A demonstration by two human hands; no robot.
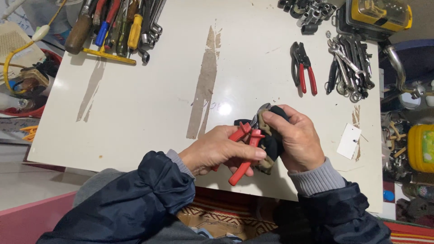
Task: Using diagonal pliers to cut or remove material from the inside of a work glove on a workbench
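My left hand [216, 150] grips the red handles of a pair of pliers [244, 153] just above the near edge of the white table [149, 104]. My right hand [296, 140] presses a dark, camouflage-patterned cloth [271, 143] around the pliers' metal jaws, whose tip shows near my right thumb. Both hands touch the tool and sit close together.
Another red-handled pair of pliers [303, 68] lies at the back right beside a bunch of wrenches [350, 68]. Sockets [307, 11] and a yellow case [379, 16] sit behind. Screwdrivers and tools [115, 27] are piled at the back left. A white card [349, 141] lies to the right.
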